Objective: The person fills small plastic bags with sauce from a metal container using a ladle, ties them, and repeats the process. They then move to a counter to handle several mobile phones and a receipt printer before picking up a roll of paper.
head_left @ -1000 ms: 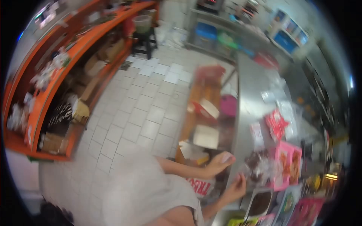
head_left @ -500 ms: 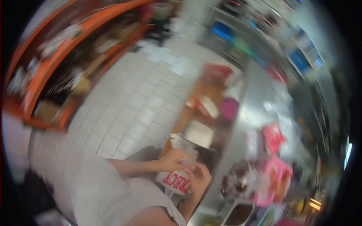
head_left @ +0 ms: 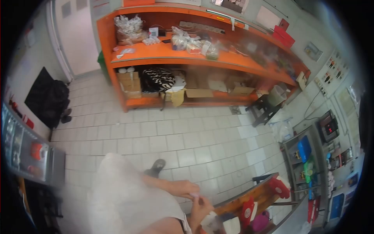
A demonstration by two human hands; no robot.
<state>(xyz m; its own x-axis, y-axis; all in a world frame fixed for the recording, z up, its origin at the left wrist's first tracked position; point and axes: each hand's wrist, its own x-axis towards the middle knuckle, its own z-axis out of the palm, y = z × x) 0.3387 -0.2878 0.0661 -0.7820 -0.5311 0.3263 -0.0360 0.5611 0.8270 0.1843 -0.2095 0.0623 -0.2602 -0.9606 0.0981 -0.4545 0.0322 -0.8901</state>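
Observation:
My left hand (head_left: 182, 188) and my right hand (head_left: 201, 207) meet in front of my white clothing, at the lower middle of the view. Their fingers are closed together around a small pale lilac thing (head_left: 194, 195), too small and blurred to name. The right fingers pinch it from the lower side, the left from above. What lies beneath the hands is mostly hidden. Just right of them runs a wooden bench (head_left: 230, 203) bearing red and white packages (head_left: 247, 210), a cream block-like thing (head_left: 231, 225) and a magenta item (head_left: 260, 221).
An orange shelf unit (head_left: 230, 60) with bags and boxes spans the far side, beyond the tiled floor (head_left: 156, 132). A dark stool (head_left: 263, 111) stands near its right end. A glass-fronted cabinet (head_left: 37, 152) is at left; a metal counter (head_left: 294, 216) lies at lower right.
My view has swung left, bringing the orange shelf to the front and most of the metal counter out of view. My hands stay together; a white surface with red lettering below them no longer shows.

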